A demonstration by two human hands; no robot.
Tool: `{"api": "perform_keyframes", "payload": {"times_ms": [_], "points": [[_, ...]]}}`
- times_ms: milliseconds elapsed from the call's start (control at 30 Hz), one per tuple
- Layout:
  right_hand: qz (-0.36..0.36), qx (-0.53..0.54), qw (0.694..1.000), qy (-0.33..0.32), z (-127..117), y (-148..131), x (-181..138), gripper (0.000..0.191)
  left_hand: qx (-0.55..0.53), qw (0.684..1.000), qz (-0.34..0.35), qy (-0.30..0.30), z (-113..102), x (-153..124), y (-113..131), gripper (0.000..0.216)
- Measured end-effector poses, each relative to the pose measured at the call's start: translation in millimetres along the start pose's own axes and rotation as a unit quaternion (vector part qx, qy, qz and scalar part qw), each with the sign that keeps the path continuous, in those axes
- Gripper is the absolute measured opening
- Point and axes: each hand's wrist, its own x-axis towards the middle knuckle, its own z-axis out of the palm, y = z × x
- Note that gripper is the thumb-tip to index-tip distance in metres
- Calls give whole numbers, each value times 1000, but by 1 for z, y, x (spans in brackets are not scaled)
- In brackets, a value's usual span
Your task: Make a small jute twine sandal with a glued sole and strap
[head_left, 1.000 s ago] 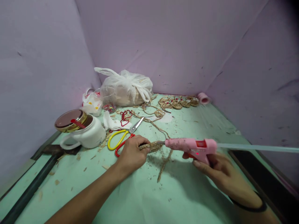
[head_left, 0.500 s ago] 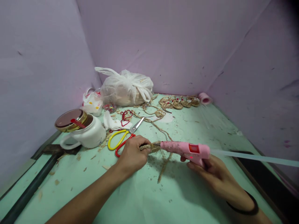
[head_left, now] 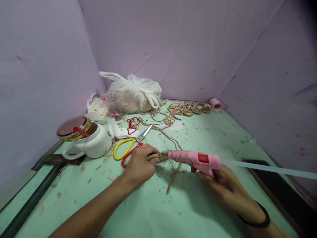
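Observation:
Pinched in my left hand (head_left: 141, 163) is a small coil of brown twine (head_left: 162, 158), held a little above the table. My right hand (head_left: 223, 183) is wrapped around the handle of a pink hot glue gun (head_left: 192, 158). Its metal nozzle points left and meets the twine; whether glue is flowing is too small to tell. A clear glue stick (head_left: 267, 167) sticks out of the gun's back. One loose twine end (head_left: 173, 180) hangs below the coil, and another strand (head_left: 170, 137) runs to the back. Yellow and red handled scissors (head_left: 130, 147) lie just beyond my left hand.
At left stand a white mug (head_left: 95, 142) with a lid (head_left: 73, 128) and a hammer (head_left: 47, 185). A white plastic bag (head_left: 135, 92), several twine pieces with beads (head_left: 189, 108) and a pink roll (head_left: 216, 104) line the back. A black phone-like slab (head_left: 277, 191) lies right.
The view has shifted very slightly. The glue gun and my right hand sit a touch further left in the picture, with the nozzle still at the twine. Both grips are unchanged.

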Motion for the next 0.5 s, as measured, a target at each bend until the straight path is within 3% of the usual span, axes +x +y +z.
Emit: {"api": "perform_keyframes", "payload": {"times_ms": [500], "points": [[10, 28, 999, -13, 0, 0, -1, 15, 7, 1000, 7, 1, 0, 1, 0, 12]]}}
